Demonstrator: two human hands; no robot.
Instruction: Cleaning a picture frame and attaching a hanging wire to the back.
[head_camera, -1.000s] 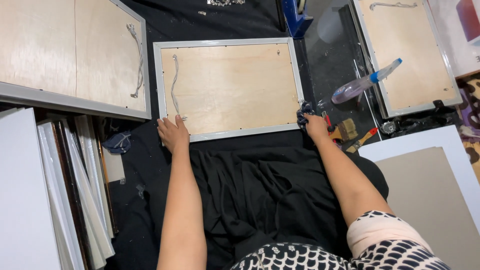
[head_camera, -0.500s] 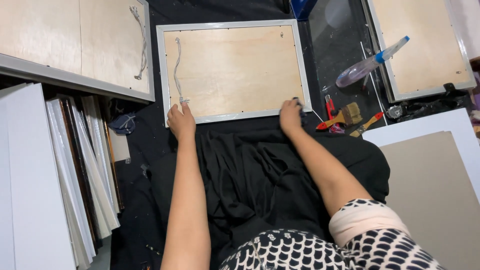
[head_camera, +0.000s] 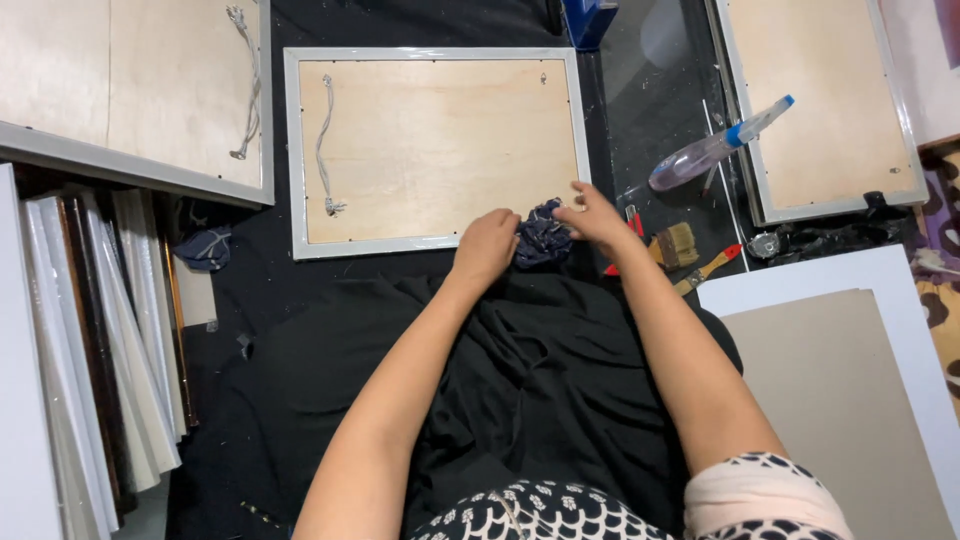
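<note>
at the frame's (head_camera: 430, 245) near edge, both hands' grips clamp a dark rag (head_camera: 541, 238).

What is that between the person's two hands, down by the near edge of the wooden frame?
In the head view, a crumpled dark blue cloth lies between the left hand and right hand, both touching it, beside the frame.

Dark cloth (head_camera: 543, 240) partly hidden by hands, right frame (head_camera: 820, 110) cut off
</note>
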